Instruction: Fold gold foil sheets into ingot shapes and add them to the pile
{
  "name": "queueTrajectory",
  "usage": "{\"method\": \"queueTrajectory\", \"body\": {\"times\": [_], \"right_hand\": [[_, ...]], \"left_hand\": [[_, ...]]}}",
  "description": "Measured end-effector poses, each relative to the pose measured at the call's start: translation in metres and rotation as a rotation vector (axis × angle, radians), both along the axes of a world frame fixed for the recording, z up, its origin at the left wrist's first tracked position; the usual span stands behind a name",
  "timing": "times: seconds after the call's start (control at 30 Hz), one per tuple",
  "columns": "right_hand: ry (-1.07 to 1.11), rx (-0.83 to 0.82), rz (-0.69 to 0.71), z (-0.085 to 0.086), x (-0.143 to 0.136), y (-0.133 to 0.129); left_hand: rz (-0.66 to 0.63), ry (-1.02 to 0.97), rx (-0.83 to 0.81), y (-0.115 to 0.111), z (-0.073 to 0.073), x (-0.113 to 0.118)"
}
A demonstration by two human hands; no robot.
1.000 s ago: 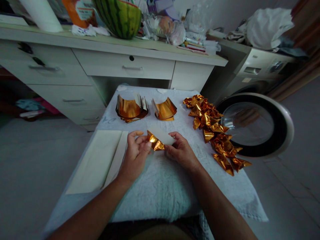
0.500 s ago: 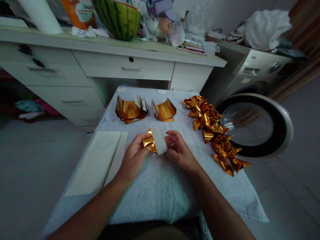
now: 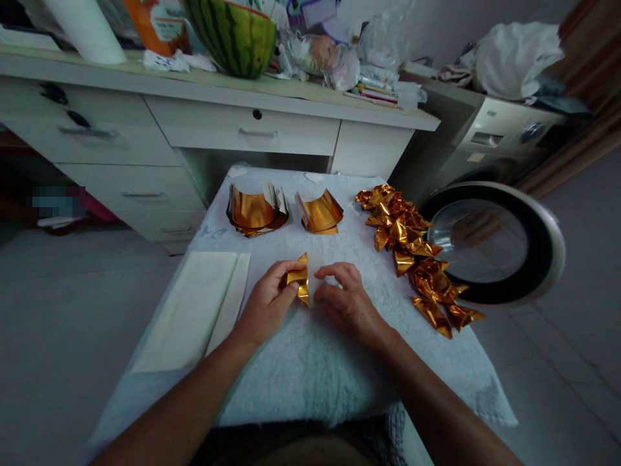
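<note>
A gold foil paper, partly folded with pointed ends and a pale strip along its right side, is pinched in my left hand between thumb and fingers. At the pale edge is my right hand, thumb and fingers apart and curved; whether its fingertips touch the paper I cannot tell. Beyond my hands lie two stacks of curved gold foil sheets, a larger left stack and a smaller right stack. Several folded gold foil pieces lie heaped along the right side.
A folded pale sheet lies on the left of the cloth-covered table. Behind stands a white drawer cabinet with a cut watermelon on top. An open washing machine door juts out at the right.
My left hand has moved slightly right with the gold foil paper, which has turned so less of its pale side shows. My right hand stays near the paper's right edge, fingers shifted.
</note>
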State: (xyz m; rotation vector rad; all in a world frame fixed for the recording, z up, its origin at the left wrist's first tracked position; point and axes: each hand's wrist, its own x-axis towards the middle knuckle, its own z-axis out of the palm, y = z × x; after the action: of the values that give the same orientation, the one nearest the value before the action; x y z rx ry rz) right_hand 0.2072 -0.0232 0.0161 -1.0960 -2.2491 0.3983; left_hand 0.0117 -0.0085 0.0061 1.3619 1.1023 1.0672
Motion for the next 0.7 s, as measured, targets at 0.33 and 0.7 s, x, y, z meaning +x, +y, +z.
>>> {"method": "queueTrajectory", "body": {"times": [0.33, 0.7], "right_hand": [[0.036, -0.145, 0.099, -0.013, -0.002, -0.003], [0.047, -0.247, -0.023, -0.007, -0.008, 0.0]], "left_hand": [[-0.119, 0.655, 0.413, 0.003, -0.013, 0.0], [-0.146, 0.758, 0.418, 0.003, -0.007, -0.005]]}}
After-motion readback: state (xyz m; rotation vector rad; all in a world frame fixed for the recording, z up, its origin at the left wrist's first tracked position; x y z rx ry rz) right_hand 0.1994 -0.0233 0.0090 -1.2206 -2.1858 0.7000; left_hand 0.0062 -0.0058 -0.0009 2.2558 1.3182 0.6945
